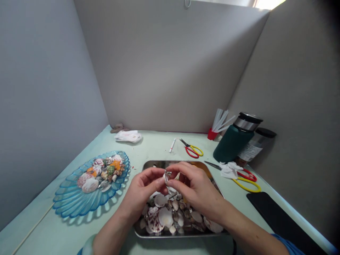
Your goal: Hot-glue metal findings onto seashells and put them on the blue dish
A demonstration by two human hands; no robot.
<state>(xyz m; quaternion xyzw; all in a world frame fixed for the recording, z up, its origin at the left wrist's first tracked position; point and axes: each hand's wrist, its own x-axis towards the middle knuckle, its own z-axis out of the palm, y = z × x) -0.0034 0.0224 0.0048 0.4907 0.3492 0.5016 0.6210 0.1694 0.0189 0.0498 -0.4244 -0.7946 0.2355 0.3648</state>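
Note:
Both hands meet above a metal tray [180, 236] filled with seashells [166, 216]. My left hand [143, 187] pinches a small whitish-grey piece [166, 176] between thumb and fingertips. My right hand [193, 184] is closed on the same piece from the other side, its thumb and index finger pressed together there. The piece is too small and too covered by fingers to tell its kind. Beneath the hands lie white, brown and speckled shells of several sizes.
To the left, a blue scalloped plate [77, 209] bears shells. Scissors [191, 148] and a white stick [172, 145] lie behind the tray. At right are a green bottle [233, 140], a jar [255, 145], scissors [247, 182] under tissue [230, 170], and a flat black object [276, 216].

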